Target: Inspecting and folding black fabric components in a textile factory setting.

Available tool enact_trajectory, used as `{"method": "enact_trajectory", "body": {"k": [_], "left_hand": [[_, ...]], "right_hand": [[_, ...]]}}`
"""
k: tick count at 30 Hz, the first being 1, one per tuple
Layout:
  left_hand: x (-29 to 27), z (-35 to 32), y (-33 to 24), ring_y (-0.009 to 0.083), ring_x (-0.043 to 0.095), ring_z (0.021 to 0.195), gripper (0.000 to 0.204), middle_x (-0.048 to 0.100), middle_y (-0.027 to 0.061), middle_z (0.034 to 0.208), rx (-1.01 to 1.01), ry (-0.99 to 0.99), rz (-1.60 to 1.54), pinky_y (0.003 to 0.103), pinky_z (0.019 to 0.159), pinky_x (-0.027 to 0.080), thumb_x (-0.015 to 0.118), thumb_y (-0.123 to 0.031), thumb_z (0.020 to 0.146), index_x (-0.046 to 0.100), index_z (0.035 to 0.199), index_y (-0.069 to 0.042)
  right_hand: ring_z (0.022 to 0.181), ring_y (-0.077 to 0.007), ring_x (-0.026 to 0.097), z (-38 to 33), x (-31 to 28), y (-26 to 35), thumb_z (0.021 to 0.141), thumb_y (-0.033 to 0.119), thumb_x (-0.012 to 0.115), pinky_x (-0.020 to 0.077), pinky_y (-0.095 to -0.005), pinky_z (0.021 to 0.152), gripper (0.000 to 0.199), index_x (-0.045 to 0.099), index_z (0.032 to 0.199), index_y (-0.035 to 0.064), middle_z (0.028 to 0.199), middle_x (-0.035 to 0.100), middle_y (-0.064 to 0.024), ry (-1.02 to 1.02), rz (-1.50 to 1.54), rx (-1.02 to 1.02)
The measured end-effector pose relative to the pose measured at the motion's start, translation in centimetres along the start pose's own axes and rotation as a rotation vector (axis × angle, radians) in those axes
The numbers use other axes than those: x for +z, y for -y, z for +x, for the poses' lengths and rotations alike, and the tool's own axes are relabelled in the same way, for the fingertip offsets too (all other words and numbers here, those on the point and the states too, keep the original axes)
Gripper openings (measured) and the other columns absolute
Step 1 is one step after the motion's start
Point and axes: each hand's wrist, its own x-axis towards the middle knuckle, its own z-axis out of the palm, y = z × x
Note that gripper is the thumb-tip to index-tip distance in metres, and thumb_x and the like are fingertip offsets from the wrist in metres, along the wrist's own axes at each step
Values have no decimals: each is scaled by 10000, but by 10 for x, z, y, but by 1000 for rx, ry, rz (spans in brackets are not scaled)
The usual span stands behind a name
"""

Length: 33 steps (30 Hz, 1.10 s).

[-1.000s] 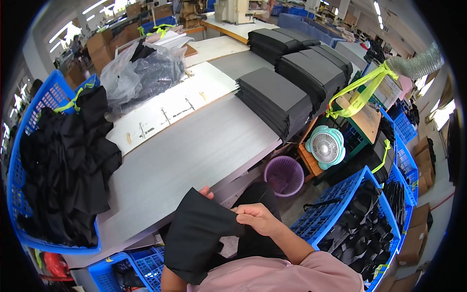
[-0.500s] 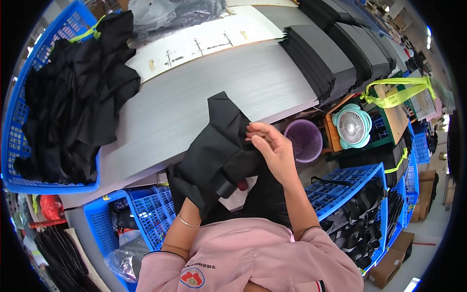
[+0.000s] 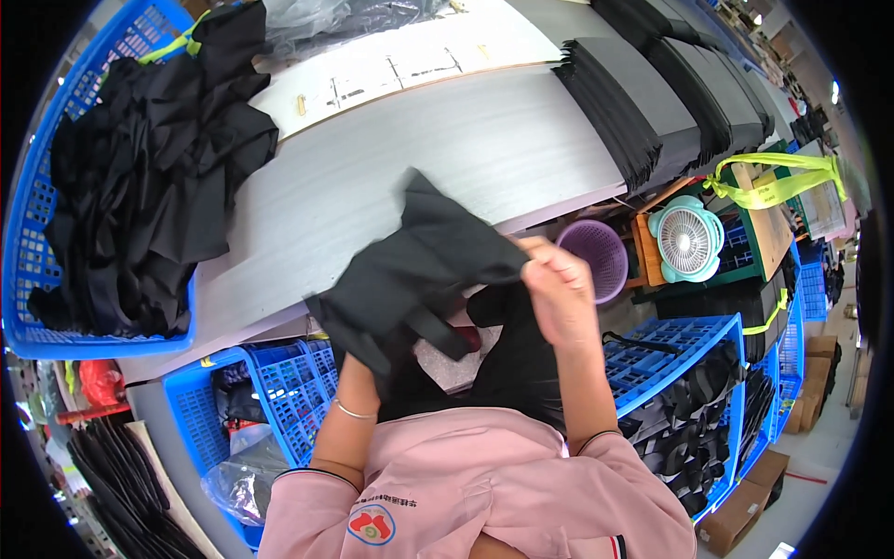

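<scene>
Head view. The person's right hand (image 3: 562, 289), its thumb and fingers pinched together, is clamped on the right-hand corner of a soft, irregularly shaped piece of black fabric (image 3: 405, 265). The left forearm (image 3: 352, 410), bearing a thin bracelet, runs up under the fabric's lower left part; the left hand is hidden there, and its grip cannot be told. The fabric is spread between the arms, above the lap; its upper corner, slightly blurred, overlaps the near edge of the smooth grey tabletop (image 3: 400, 149) in view, though contact cannot be determined. On the tabletop: at left, a blue perforated plastic basket (image 3: 102, 347) heaped with crumpled black cloth (image 3: 154, 196); toward the back, a flat white board (image 3: 410, 70) with dark marks; at right, thick stacks of dark grey sheets (image 3: 626, 98). Beyond the right hand stand a purple round plastic bin (image 3: 610, 238) and a turquoise-rimmed fan (image 3: 690, 239).
</scene>
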Motion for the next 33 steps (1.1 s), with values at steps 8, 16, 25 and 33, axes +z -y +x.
{"method": "enact_trajectory", "body": {"k": [8, 16, 25, 33], "left_hand": [[-9, 17, -17, 203, 541, 1210, 361, 567, 112, 1324, 3, 3, 31, 344, 1028, 446, 576, -179, 970, 549, 1304, -46], [-16, 30, -25, 210, 542, 1212, 348, 570, 111, 1316, 2, 10, 55, 347, 1036, 440, 571, -164, 968, 552, 1294, -44], [50, 29, -6, 206, 622, 1094, 312, 589, 116, 1287, 319, 12, 398, 347, 977, 503, 536, -179, 1018, 565, 1244, 34], [64, 23, -55, 129, 614, 957, 229, 640, 77, 1067, 837, -234, 897, 261, 853, 495, 636, -47, 945, 616, 1159, 34]], "right_hand": [[1027, -98, 576, 6, 1, -6, 962, 67, 603, 438, -257, 917, 203, 588, 1156, 8, 1049, 669, -52, -31, -54, 171], [825, -27, 532, 13, -2, 9, 863, -77, 656, 433, -186, 746, 474, 504, 1305, 1, 952, 603, 13, 90, 99, 186], [1007, -108, 561, 138, -28, 9, 930, 59, 641, 435, -250, 919, 460, 502, 1366, 7, 1088, 611, -36, -200, -654, -308], [896, -109, 611, 39, -22, -47, 944, 132, 657, 490, -279, 871, 239, 620, 1141, 3, 1017, 642, -38, -385, -238, -95]]}}
